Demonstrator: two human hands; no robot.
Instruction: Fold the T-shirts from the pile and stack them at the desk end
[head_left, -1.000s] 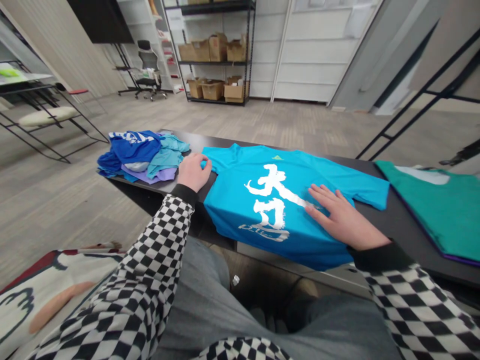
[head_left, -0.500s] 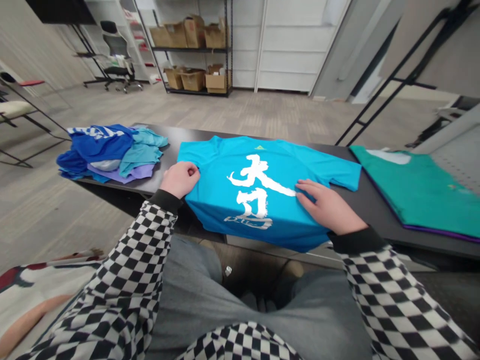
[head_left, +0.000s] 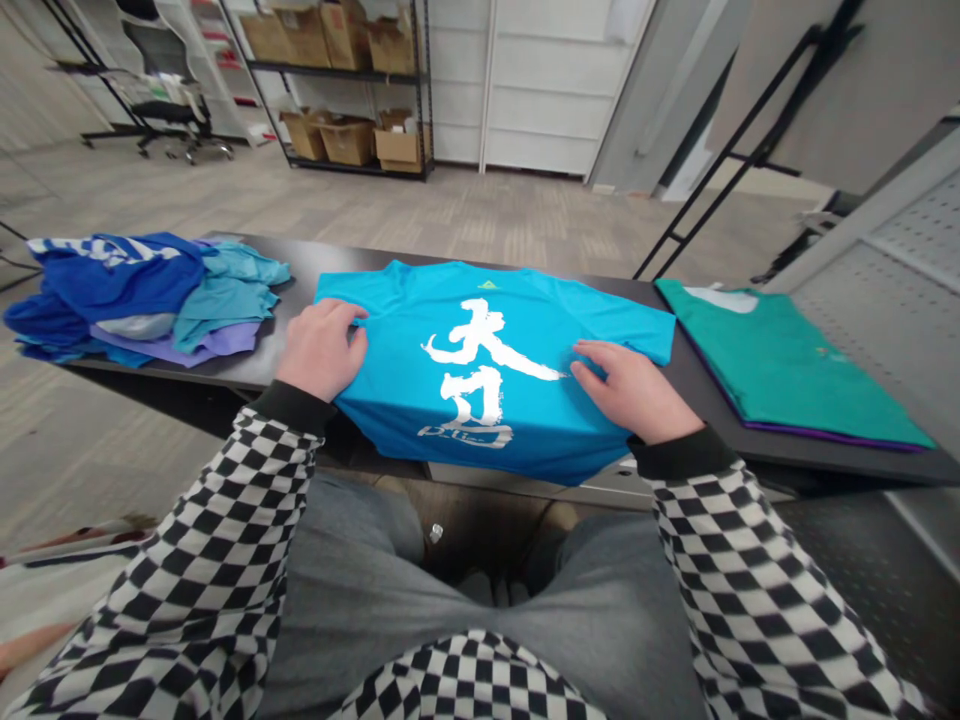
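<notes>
A bright blue T-shirt [head_left: 525,320] with a large white brush-style print lies spread on a black table [head_left: 300,265], its lower part hanging over the near edge. My left hand [head_left: 321,350] is curled over the shirt's left side, gripping the fabric edge. My right hand [head_left: 628,390] rests on the shirt's right side, fingers spread and slightly bent, just beside the white print. To the left of the shirt sits a loose pile of blue, turquoise and lilac clothes [head_left: 142,295]. A folded green shirt [head_left: 780,365] with a purple edge lies to the right.
Checked sleeves cover both my forearms, and my grey-trousered legs [head_left: 480,590] lie below the table edge. Behind the table, a metal shelf [head_left: 337,90] holds cardboard boxes, and an office chair [head_left: 157,110] stands on the carpet. A perforated panel [head_left: 885,290] rises at the right.
The whole scene has shifted left and upward in view as my head turned. My left hand has curled more tightly on the shirt's edge. My right hand has stayed on the shirt.
</notes>
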